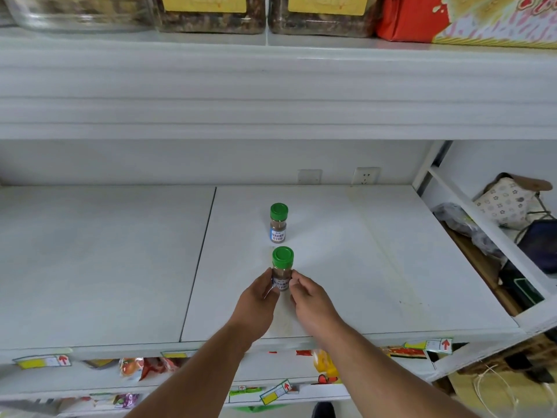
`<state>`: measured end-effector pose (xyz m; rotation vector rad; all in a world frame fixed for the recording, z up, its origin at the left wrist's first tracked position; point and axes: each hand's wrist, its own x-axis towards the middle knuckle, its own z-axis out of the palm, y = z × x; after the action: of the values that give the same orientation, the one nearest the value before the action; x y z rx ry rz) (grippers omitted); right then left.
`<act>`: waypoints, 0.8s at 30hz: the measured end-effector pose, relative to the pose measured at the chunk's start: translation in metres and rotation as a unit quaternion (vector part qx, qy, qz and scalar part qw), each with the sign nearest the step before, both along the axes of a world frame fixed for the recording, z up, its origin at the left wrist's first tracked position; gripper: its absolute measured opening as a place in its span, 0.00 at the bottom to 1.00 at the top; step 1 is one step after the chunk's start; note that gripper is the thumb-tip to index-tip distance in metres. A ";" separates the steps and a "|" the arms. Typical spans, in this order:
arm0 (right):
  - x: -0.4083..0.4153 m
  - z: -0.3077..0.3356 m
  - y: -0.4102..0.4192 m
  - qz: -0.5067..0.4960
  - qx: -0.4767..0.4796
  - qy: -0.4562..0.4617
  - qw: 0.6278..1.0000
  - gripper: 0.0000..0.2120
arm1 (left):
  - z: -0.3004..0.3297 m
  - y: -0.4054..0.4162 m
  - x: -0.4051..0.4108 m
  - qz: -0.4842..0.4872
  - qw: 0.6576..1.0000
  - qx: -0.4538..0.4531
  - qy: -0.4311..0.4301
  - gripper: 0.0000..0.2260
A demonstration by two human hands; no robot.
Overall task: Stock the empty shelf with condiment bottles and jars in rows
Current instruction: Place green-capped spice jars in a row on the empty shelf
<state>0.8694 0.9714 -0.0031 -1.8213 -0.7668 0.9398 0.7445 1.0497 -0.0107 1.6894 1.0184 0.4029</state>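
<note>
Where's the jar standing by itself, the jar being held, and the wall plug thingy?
back jar (278,226): head view, on its brown glass body below the green cap.
held jar (282,257): head view, on top of its green cap.
wall socket (366,175): head view, on the middle of its white faceplate.

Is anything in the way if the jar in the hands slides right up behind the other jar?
No, nothing visible. The held jar, pinched between the left hand and right hand, stands right in front of the back jar. Only a short strip of bare shelf lies between them.
</note>
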 end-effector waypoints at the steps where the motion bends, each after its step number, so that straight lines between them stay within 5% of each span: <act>1: 0.003 -0.001 0.005 0.004 0.000 -0.005 1.000 0.18 | 0.001 0.004 0.003 0.001 1.000 0.000 -0.002 0.18; 24: 0.041 0.008 0.071 0.017 -0.003 -0.022 1.000 0.18 | 0.012 0.062 0.041 0.017 1.000 0.002 -0.013 0.19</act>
<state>0.9107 1.0423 0.0049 -1.8440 -0.8269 0.9268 0.7856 1.1118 0.0012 1.6683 1.0289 0.4470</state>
